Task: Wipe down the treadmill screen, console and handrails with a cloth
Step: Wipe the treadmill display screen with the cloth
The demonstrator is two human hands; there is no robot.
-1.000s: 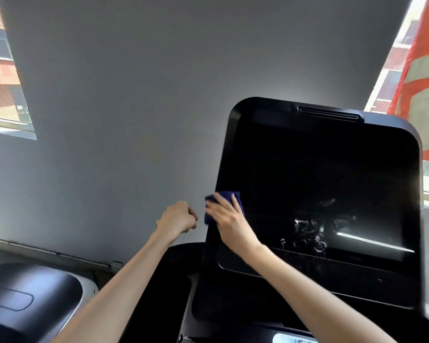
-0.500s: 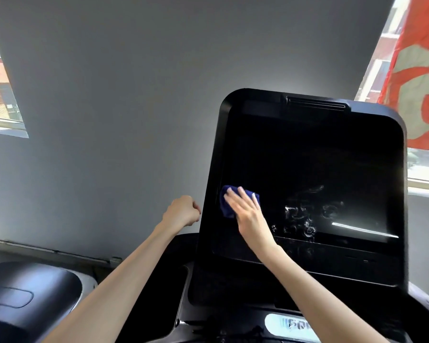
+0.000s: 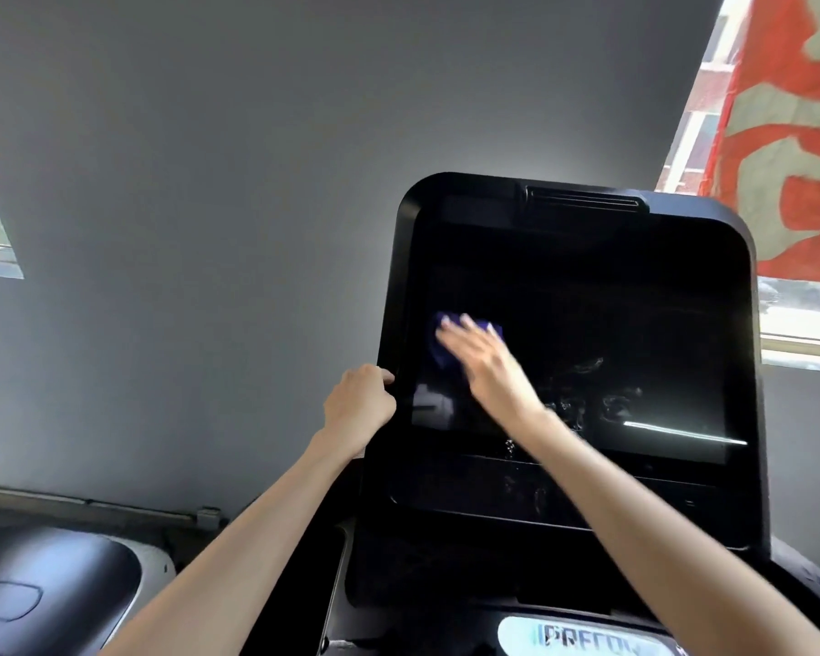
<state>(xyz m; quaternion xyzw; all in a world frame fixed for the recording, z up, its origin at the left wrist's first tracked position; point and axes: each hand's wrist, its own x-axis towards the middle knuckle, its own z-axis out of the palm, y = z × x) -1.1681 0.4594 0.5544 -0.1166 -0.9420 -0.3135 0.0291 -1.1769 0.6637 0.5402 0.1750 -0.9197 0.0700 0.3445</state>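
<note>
The treadmill's black screen [image 3: 588, 300] stands tilted in front of me, with wet smears across its lower middle. My right hand [image 3: 484, 362] lies flat on the glass, fingers straight, pressing a small blue cloth [image 3: 441, 345] against the screen's left part. The hand is motion-blurred, and only the cloth's top and left edge show past the fingers. My left hand [image 3: 358, 404] grips the left edge of the screen housing, thumb on the bezel. Below the screen sits the dark console panel [image 3: 564, 504] with a few droplets on it.
A grey wall fills the background. Another machine's dark rounded housing [image 3: 43, 594] sits at the lower left. A bright window [image 3: 801, 324] and a red-and-white banner [image 3: 786, 134] are at the right. A lit logo plate [image 3: 583, 636] shows at the bottom.
My right hand has slid the cloth from the screen's left bezel rightward and upward onto the glass. My left hand has moved from hanging free to holding the housing's left edge.
</note>
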